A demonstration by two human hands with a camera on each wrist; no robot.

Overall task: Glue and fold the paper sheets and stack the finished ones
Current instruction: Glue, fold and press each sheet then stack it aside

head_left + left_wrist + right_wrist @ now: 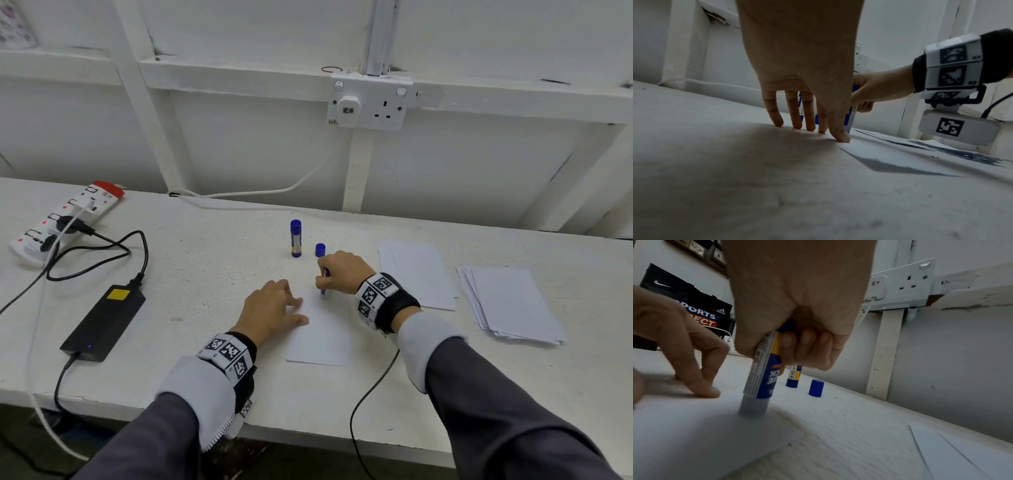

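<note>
My left hand [270, 313] lies spread and nearly flat, fingers straight, their tips pressing down the left edge of the white rectangular paper sheet [322, 339] that lies on the white-painted bench [212, 274] in front of me. My right hand [342, 272] is curled into a fist round the blue-and-yellow labelled glue stick [764, 374], held nearly upright with its uncapped end touching the far part of that sheet. The sheet lies flat and unfolded. Behind my hands a second blue glue stick [296, 238] stands capped, and just right of it a loose blue plastic cap [320, 250] stands on the bench. Further right lies a single white sheet [419, 274], then a fanned stack of white sheets [510, 303]. The right wrist view alone shows the label's lettering and the clear collar at the glue end; the left wrist view shows my fingertips meeting the paper's edge.
</note>
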